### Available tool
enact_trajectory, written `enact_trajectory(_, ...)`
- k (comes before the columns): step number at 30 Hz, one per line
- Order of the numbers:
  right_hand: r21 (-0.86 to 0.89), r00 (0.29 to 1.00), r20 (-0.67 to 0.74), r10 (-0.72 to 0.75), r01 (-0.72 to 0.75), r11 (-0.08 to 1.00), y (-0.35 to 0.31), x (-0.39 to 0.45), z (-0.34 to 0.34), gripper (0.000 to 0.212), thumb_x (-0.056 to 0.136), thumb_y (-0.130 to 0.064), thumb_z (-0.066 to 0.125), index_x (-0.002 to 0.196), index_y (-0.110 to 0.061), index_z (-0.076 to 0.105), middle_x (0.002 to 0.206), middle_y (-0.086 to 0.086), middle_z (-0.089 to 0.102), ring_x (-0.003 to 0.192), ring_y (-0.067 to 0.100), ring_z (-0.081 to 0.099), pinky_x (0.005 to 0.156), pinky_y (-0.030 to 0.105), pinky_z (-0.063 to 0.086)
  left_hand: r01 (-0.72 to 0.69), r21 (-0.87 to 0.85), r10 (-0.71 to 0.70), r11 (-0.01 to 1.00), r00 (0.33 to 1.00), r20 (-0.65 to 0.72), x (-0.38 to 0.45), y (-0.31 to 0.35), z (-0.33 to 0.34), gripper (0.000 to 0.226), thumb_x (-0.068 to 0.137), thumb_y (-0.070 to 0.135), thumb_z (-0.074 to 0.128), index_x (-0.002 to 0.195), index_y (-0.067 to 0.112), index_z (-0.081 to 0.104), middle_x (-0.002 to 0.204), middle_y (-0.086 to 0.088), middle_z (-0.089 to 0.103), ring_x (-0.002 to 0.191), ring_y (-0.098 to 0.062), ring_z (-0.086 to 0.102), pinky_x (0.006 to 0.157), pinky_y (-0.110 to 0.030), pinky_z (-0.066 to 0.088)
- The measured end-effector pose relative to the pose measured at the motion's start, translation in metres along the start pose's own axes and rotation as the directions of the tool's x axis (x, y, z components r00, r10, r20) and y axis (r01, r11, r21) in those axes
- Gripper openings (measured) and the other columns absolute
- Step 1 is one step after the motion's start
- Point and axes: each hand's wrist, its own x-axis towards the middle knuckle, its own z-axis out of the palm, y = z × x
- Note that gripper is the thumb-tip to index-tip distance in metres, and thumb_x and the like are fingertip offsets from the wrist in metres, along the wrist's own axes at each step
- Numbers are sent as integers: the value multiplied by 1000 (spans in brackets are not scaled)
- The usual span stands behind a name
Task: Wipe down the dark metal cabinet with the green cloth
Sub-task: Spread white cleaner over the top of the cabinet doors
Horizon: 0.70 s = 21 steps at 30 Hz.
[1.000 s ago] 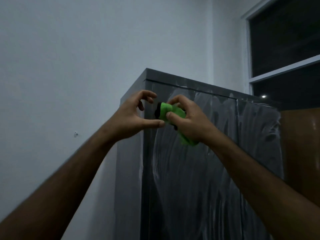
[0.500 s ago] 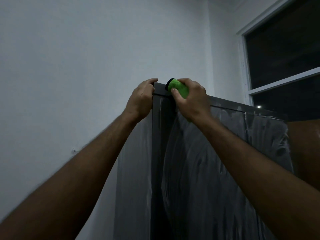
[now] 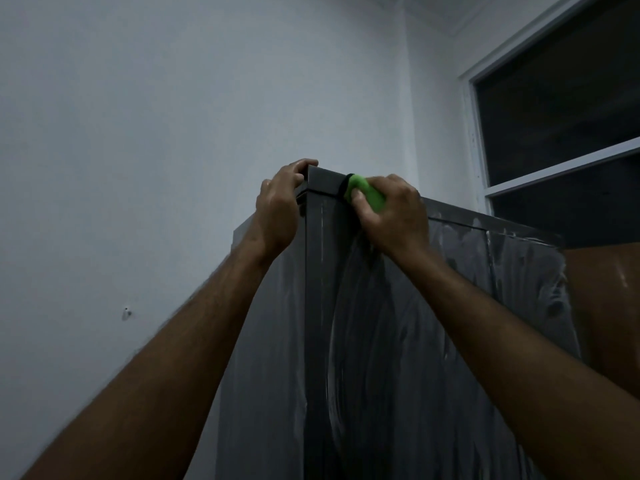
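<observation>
The cabinet [image 3: 398,341] stands tall against the wall [image 3: 138,133], its front still streaked all over with pale smears, so I judge most of the wiping is yet to do. The cloth [image 3: 367,194] sits bunched at the cabinet's top front edge, near the left corner.

To do this step well, I should press the cloth flat against the metal instead of keeping it balled, then draw it along the top edge toward the window [image 3: 561,109] side before working down the door in overlapping passes. Starting high means loosened residue falls onto panels I have not cleaned yet. Firm, even pressure matters; a light touch would likely just move the smears about.

My right hand [image 3: 391,216] is clamped around the cloth, fingers curled over it and the thumb tucked in against its green side, pushing it onto the rim. A dark band shows at the cloth's left end; in this dim light I cannot tell if it is a trim or a shadow.

My left hand [image 3: 280,206] grips the cabinet's top left corner, fingers hooked over the top, thumb on the side, bracing me as I reach up.
</observation>
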Motion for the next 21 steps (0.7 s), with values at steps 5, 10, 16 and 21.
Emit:
enact_trajectory(5, 81, 994, -33, -106, 108, 991, -35, 0, 16, 30, 94, -40, 61, 117, -23, 71, 98, 3, 64, 82, 20, 62, 67, 31, 48, -19, -67, 16, 998, 999, -38, -2, -2, 6, 44, 109, 17, 28, 130, 22, 66, 129, 3, 66, 116, 4, 60, 77, -2, 44)
enact_trajectory(10, -14, 998, 43, -54, 55, 998, 8, -14, -1, 29, 93, -41, 64, 112, -20, 72, 103, 5, 68, 91, 27, 65, 73, 37, 53, 9, -45, -10, 999, 999, -38, -3, -4, 7, 48, 111, 19, 23, 141, 20, 60, 143, -5, 56, 129, -8, 50, 74, 2, 42)
enact_trajectory(16, 48, 997, 15, -73, 72, 996, -1, 1, 7, 30, 94, -42, 60, 118, -26, 70, 101, 4, 64, 89, 29, 64, 72, 35, 50, 3, 40, 1, 999, 994, -108, -7, 1, 15, 57, 97, 36, 26, 140, 24, 62, 141, 5, 61, 138, -19, 46, 108, -31, 44)
enact_trajectory(21, 8, 994, 55, -97, 97, 995, 32, -9, -8, 29, 92, -43, 63, 112, -24, 73, 104, 4, 67, 93, 30, 66, 75, 37, 52, 32, 142, -6, 989, 985, -175, -6, 3, 18, 62, 93, 41, 22, 139, 32, 62, 133, 15, 62, 134, -19, 43, 101, -30, 39)
